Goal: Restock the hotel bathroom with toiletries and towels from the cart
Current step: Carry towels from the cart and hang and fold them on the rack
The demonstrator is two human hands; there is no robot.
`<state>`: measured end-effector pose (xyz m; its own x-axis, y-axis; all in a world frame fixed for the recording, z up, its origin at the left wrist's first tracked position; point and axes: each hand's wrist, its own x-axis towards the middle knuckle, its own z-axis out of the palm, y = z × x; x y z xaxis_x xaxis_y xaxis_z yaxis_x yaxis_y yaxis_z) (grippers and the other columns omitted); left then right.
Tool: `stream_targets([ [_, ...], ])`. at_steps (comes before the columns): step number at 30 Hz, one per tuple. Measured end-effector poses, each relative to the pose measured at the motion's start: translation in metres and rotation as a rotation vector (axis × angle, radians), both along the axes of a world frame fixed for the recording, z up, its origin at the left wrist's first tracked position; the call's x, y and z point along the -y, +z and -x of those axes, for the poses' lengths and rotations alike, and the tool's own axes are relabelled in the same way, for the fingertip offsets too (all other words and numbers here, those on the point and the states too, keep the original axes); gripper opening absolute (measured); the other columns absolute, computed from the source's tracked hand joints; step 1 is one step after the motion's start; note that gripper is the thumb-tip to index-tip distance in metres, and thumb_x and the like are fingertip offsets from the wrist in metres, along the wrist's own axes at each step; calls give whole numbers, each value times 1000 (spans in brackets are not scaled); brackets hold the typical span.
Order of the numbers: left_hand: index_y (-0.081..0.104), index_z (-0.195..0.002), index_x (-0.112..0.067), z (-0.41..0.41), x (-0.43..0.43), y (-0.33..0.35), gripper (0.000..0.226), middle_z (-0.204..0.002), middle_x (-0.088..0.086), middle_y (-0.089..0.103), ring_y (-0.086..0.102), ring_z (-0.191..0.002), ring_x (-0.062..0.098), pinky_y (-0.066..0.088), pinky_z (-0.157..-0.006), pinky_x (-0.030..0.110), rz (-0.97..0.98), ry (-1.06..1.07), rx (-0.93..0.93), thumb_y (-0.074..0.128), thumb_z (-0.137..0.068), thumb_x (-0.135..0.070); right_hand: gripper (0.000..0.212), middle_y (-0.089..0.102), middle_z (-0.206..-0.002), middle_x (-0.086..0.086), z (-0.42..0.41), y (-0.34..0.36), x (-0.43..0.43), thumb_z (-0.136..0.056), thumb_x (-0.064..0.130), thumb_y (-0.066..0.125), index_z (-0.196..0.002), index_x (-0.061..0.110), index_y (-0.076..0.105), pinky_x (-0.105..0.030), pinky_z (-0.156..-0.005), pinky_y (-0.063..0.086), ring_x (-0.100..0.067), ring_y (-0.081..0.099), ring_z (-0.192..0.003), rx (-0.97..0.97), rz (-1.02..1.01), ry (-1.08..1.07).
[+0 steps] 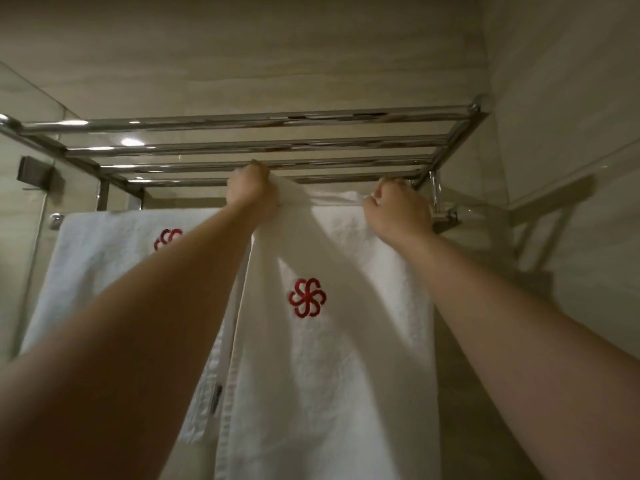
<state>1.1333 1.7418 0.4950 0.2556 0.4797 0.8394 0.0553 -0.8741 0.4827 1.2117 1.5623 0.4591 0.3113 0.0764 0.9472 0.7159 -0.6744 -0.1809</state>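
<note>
- Towel (329,358): white, centre of frame, long axis hanging straight down. Its top edge runs left-right between your hands, just under the chrome rack (259,147).
- Your left hand (254,192) is fisted round a bunched top corner, held high and almost at the rack's front rail.
- Your right hand (398,209) pinches the other end of the top edge, lower, just beside the bar bracket (446,216) at centre right.
- Judgement: the edge slopes down to the right, so your left hand has the correcting to do. Drop that corner level and spread out the bunch.
- Second towel (104,265) hangs at centre left, close beside. Your forearm hides whether they touch.
- Markings: red pinwheel emblem (307,298) on your towel, with the same emblem half hidden on the neighbour. No lettering is readable, and the dark tag (218,393) is too small to read.
</note>
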Motion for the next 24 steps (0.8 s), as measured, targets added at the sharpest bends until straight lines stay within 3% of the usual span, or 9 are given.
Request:
stream_targets([
  [3, 54, -120, -8, -9, -1, -6, 30, -117, 18, 58, 55, -105, 34, 50, -89, 42, -127, 46, -43, 46, -91, -4, 42, 56, -85, -7, -8, -2, -6, -95, 35, 24, -99, 9, 57, -35, -75, 40, -24, 54, -76, 41, 107, -160],
  [6, 47, -127, -13, -8, -4, -3, 37, -120, 15, 57, 55, -106, 32, 49, -82, 38, -222, 70, -108, 50, -91, -5, 47, 62, -84, -8, -11, 3, -3, -94, 38, 19, -105, 10, 56, -36, -76, 42, -26, 56, -78, -18, 183, -153],
  [10, 58, -106, -9, 2, -7, -7, 17, -98, 12, 61, 58, -84, 27, 49, -75, 37, -357, 195, -136, 47, -94, -9, 48, 61, -116, -15, -8, 10, 5, -95, 38, 21, -117, 13, 56, -38, -88, 39, -33, 54, -107, -68, 261, -144],
  [13, 57, -100, -7, 13, -23, -8, 11, -84, 10, 58, 54, -74, 24, 50, -79, 40, -378, 291, -203, 51, -91, -9, 51, 62, -113, -16, -4, 12, 8, -95, 40, 20, -108, 13, 62, -35, -83, 38, -33, 55, -105, -78, 308, -156],
  [15, 58, -98, -7, 17, -33, -8, 10, -75, 7, 52, 49, -65, 19, 46, -69, 35, -336, 325, -208, 52, -91, -12, 55, 62, -115, -17, -2, 14, 9, -95, 44, 18, -113, 13, 60, -35, -81, 37, -32, 55, -105, -137, 340, -166],
  [21, 55, -79, -11, 8, 1, -13, 31, -79, 10, 57, 51, -62, 19, 43, -58, 30, -393, 114, -136, 34, -98, -22, 58, 57, -124, -16, 5, 15, 12, -96, 48, 19, -125, 13, 54, -36, -89, 39, -32, 52, -112, -215, 341, -163],
  [24, 55, -90, -14, 0, 27, -35, 36, -84, 5, 58, 57, -70, 17, 49, -67, 30, -469, -6, -145, 27, -100, -33, 57, 53, -131, -16, 4, 18, 13, -96, 47, 20, -130, 13, 50, -37, -93, 38, -33, 48, -119, -248, 336, -160],
])
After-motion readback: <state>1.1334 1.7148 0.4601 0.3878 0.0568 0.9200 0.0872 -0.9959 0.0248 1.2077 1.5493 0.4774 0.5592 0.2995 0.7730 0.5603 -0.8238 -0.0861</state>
